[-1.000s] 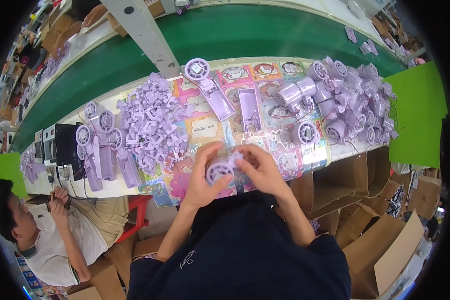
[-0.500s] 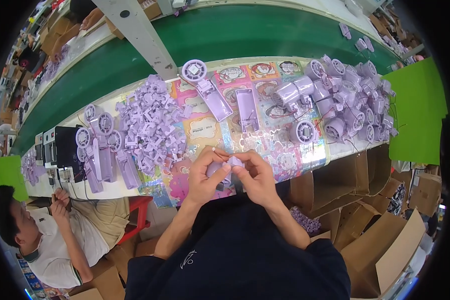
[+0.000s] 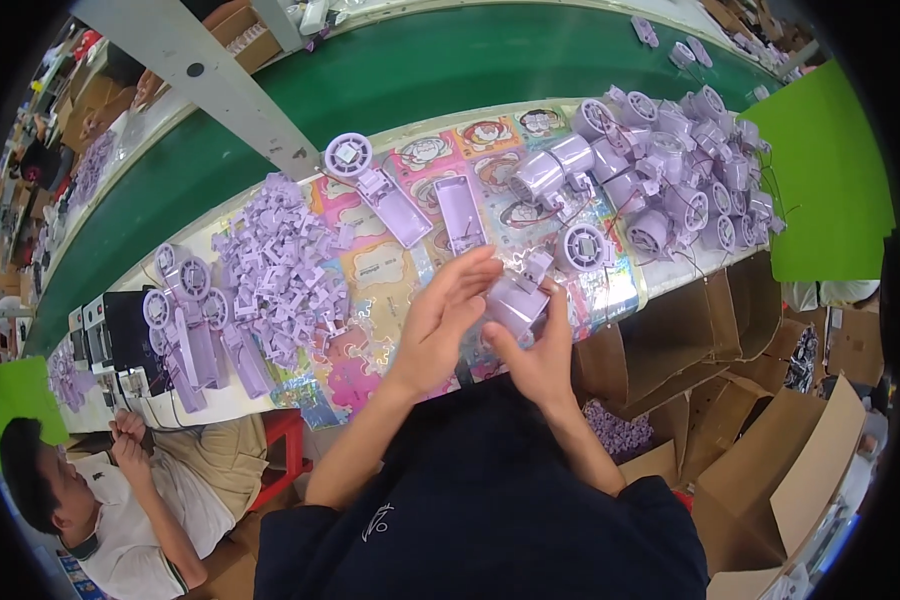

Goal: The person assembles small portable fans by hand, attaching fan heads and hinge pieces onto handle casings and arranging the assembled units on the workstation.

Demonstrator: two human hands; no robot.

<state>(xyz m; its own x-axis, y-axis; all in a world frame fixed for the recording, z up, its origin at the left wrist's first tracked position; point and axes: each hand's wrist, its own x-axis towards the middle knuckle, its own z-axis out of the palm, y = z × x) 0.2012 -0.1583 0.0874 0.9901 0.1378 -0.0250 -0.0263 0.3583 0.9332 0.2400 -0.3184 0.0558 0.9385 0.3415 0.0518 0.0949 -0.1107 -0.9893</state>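
Within the right hand's curled grip (image 3: 543, 362), a glossy lilac plastic cylinder (image 3: 515, 306).
The left grip (image 3: 436, 332), closed around it earlier, now spreads loosely beside it, empty.

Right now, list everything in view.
table: one, white, centre
held housing: one, lilac, centre
small parts: many, lilac, left pile
wired cylinders: many, lilac, right pile
troughs: several, lilac, centre and left
belt: one, green, behind table
panels: two, lime, either side
pillar: one, white, upper left
boxes: several, brown, mostly right
stool: one, red, lower left
seated co-worker: one, white shirt, lower left
left hand: one, bare, beside housing
right hand: one, bare, holding housing
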